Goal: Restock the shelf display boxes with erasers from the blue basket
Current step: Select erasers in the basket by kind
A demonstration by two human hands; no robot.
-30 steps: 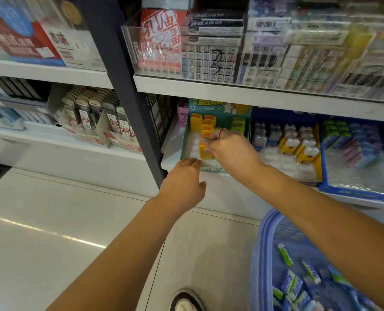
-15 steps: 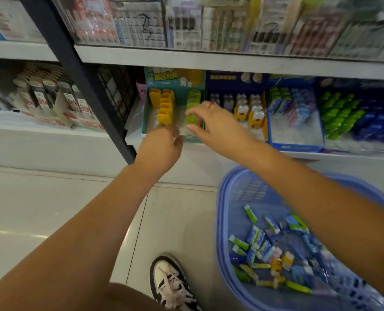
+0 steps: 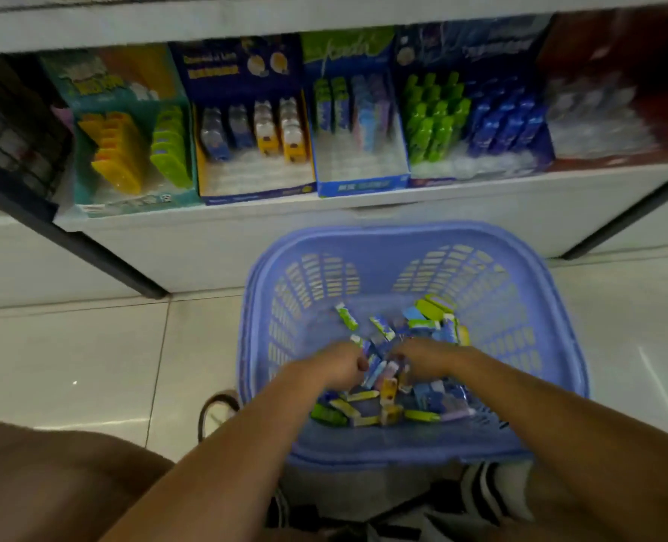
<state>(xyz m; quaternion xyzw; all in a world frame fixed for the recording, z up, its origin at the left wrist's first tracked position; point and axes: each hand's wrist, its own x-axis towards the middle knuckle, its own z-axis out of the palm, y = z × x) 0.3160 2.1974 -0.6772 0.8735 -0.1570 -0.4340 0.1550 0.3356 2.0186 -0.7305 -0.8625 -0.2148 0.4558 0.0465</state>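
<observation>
Now, my left hand and right hand are down among the erasers in the blue basket; fingers curl, grip unclear. Light, stiff, slick-wrapped, I reckon: pinch across the long sides.

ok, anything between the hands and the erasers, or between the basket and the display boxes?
Nothing visible. The left hand and right hand are down among the erasers in the open blue basket. Nothing lies between basket and display boxes; only the upper shelf overhangs them.
</observation>
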